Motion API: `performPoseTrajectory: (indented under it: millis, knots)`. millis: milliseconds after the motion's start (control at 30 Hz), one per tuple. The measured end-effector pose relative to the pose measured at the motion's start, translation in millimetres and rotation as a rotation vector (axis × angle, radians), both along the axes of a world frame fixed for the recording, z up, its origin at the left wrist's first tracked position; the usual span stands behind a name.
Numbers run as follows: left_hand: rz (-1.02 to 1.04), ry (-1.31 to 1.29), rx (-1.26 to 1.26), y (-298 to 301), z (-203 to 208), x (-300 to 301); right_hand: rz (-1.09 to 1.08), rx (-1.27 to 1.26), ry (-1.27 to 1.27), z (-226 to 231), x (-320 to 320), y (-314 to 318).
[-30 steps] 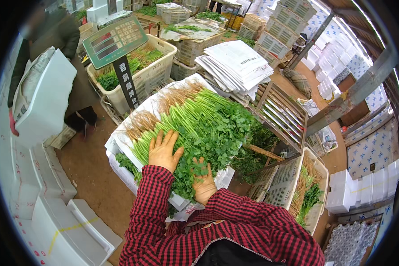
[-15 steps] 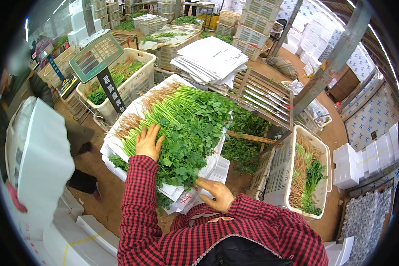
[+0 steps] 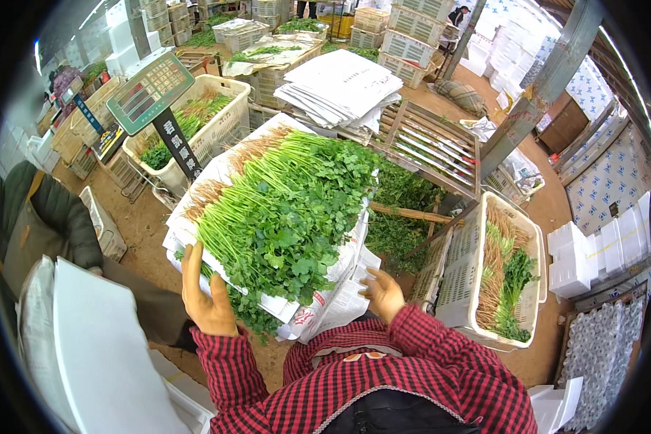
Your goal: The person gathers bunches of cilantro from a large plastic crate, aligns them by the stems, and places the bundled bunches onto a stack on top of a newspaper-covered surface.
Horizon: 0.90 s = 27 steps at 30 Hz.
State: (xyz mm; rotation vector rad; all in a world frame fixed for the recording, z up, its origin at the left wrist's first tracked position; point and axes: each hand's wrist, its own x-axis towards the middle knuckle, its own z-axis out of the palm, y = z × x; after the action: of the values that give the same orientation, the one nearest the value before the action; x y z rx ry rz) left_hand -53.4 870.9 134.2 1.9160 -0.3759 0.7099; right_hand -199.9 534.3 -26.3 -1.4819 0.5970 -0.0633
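Rooted leafy greens resembling coriander (image 3: pixel 289 210) lie in a wide pile before me. Their brown roots point to the far left, and their leaves spread to the right and toward me. White paper sheets (image 3: pixel 346 273) lie under the pile and hang over the near edge; what carries them is mostly hidden. At the near left corner is my left hand (image 3: pixel 210 296), its fingers stretched upward and nothing in it. My right hand (image 3: pixel 383 295) is by the hanging paper at the near right, fingers apart and holding nothing; whether it touches the paper I cannot tell.
A scale display (image 3: pixel 150 92) stands on a black post at the far left. Stacked white sheets (image 3: pixel 340 83) lie behind the pile. At right stands a crate (image 3: pixel 448 278) of rooted greens. A person at left is beside a white foam box (image 3: pixel 112 354).
My left hand has lifted off the greens and moved to the pile's near left corner. The right hand has shifted right and slightly up. The foam box and person at left have moved.
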Motion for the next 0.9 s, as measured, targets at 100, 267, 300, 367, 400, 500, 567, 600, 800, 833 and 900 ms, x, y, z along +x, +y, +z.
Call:
performPoseTrajectory:
  millis: [100,267,300,367,400,500,567,600,800,833,900]
  knots:
    - [-0.009,-0.057,0.140,-7.7,4.8,-26.1,-0.298,0.141,0.090,33.6,38.7,-19.3]
    - [-0.206,-0.062,0.292,-29.5,19.1,-43.1,-0.163,0.127,0.010,24.5,50.7,-11.1]
    - [-0.235,-0.073,0.273,-33.5,15.4,-41.1,-0.118,0.123,0.048,11.3,51.4,-10.1]
    - [-0.272,-0.076,0.286,-43.8,19.1,-38.6,-0.031,0.153,0.056,-6.9,44.3,-3.4]
    - [-0.281,-0.072,0.292,-47.4,22.0,-38.6,-0.043,0.167,0.080,-15.8,41.2,0.3]
    - [-0.229,-0.122,0.277,-56.1,21.7,-31.8,0.055,0.160,0.119,-29.9,35.2,-5.6]
    - [-0.194,-0.086,0.281,-53.5,30.9,-30.0,0.058,0.174,0.186,-26.9,40.1,-7.4]
    - [-0.177,-0.083,0.282,-56.5,30.0,-30.4,0.046,0.178,0.212,-30.3,41.8,-14.4]
    - [-0.087,-0.094,0.301,-88.6,30.2,-30.6,0.078,0.157,0.272,-46.2,49.8,-83.9]
    - [-0.068,-0.092,0.320,-93.5,31.0,-31.7,0.094,0.146,0.285,-44.1,52.7,-93.6]
    - [-0.043,-0.067,0.350,-103.1,35.3,-34.8,0.118,0.154,0.322,-54.5,57.3,-112.9]
